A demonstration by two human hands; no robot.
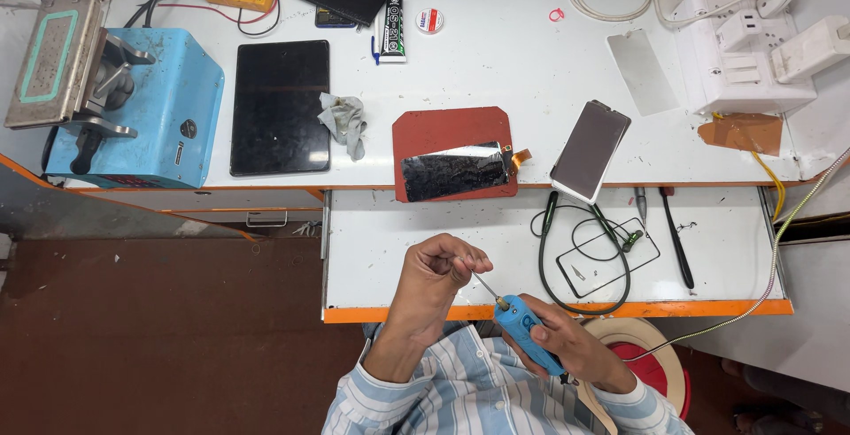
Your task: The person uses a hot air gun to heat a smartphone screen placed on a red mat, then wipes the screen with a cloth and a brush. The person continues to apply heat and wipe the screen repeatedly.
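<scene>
Hands: we work low over the front edge of the pull-out shelf (398, 223), close to the body.
Right hand (567, 346): wrapped shut around the blue powered tool (529, 322), thin bit angled up and left so the tip meets the other hand.
Left hand (438, 267): fingers curled, fingertips pinched right at the bit tip (482, 284); we can't tell what small part, if any, sits in the pinch.
Tool cord: likely the braided cable (779, 249) running off right, out of the way.
Shelf: black looped wire (580, 258), clear glass panel (611, 258) and tweezers (677, 240) lie flat, within reach of the right hand.
Bench (531, 72): red mat (443, 134) carries the cracked screen (453, 172), flex tail pointing right; a phone (591, 150) leans over the bench edge just beside it.
Farther out: dark tablet (280, 106), grey rag (343, 121), blue machine (142, 107) at far left, power strip (753, 54) at far right.
</scene>
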